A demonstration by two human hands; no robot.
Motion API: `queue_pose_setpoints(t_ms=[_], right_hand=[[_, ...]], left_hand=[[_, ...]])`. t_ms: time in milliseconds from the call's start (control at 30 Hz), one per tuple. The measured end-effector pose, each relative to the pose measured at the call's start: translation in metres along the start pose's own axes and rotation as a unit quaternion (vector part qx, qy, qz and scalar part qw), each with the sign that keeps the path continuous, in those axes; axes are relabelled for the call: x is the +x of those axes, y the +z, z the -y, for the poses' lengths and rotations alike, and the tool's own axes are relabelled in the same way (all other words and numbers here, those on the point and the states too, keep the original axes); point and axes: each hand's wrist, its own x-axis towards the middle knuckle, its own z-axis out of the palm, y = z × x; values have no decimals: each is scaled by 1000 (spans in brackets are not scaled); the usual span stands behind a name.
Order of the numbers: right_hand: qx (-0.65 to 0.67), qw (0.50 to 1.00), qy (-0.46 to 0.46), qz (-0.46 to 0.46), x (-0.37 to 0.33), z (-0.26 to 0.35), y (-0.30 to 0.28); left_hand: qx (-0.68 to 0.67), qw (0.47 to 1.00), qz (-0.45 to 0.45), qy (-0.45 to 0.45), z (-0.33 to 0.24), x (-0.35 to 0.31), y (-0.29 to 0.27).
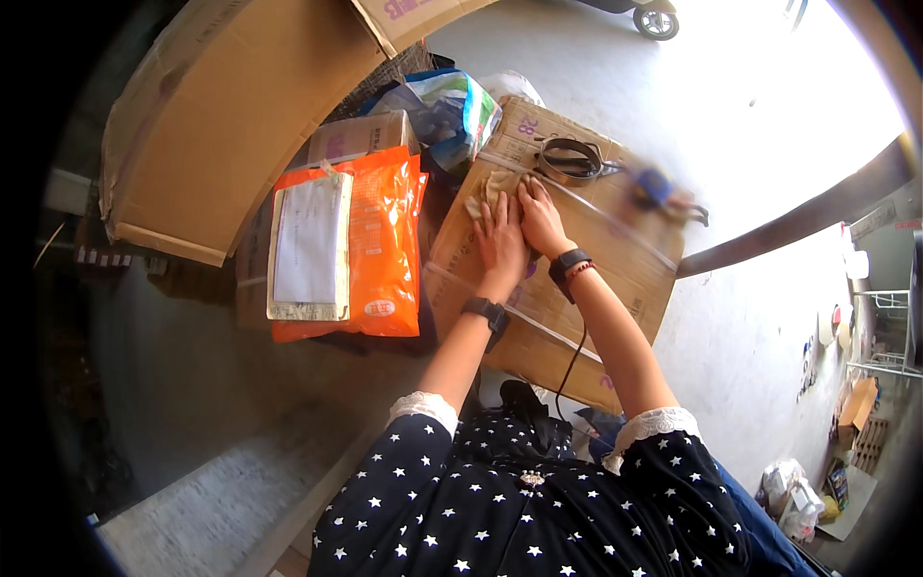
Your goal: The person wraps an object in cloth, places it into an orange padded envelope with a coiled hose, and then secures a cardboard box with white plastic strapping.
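A large taped cardboard box (615,279) lies beneath both my hands. On its top, near the far left edge, is a small crumpled beige cloth or paper piece (497,183); which of the two I cannot tell. My left hand (498,236) lies flat on it with the fingers stretched out and a little apart. Close against its right side, my right hand (544,219) has its fingers bent and pressed together at the piece's right edge. Just beyond my right hand sits a ring-shaped tape dispenser (569,162) with a handle.
A blurred blue object (654,188) is at the box's right edge. To the left, an orange plastic package (385,260) carries a worn notepad (310,245). A big open carton (240,106) rises far left. A multicoloured plastic bag (447,111) stands behind. A wheel (656,22) shows at the far edge.
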Motion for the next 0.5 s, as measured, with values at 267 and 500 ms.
queue_pose_setpoints(t_ms=[267,500], right_hand=[[-58,997,-22,-37,21,12,12],[-39,990,-116,-65,53,14,39]], left_hand=[[-11,999,-37,-2,16,18,-3],[32,990,-140,-2,44,35,8]])
